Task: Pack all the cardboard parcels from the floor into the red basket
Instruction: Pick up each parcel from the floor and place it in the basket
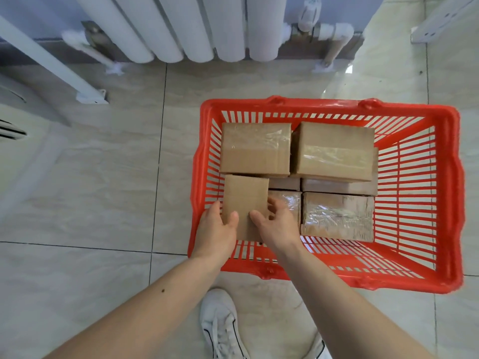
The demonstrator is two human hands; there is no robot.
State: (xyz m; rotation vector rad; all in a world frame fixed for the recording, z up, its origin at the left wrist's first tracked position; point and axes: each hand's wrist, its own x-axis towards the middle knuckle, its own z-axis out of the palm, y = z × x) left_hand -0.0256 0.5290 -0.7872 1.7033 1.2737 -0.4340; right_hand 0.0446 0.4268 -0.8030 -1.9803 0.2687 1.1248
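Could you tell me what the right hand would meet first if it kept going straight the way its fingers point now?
Probably the tape-wrapped parcel just beyond the fingertips of the right hand, next to the plain parcel both hands hold over the red basket. Depth is hard to judge from above.

- basket (452, 193): bright red, slatted walls
- parcels (255, 149): plain brown cardboard (some under glossy clear tape)
- floor (103, 182): pale beige marbled tiles, dark grout lines
- shoe (220, 322): white
- radiator (197, 27): white
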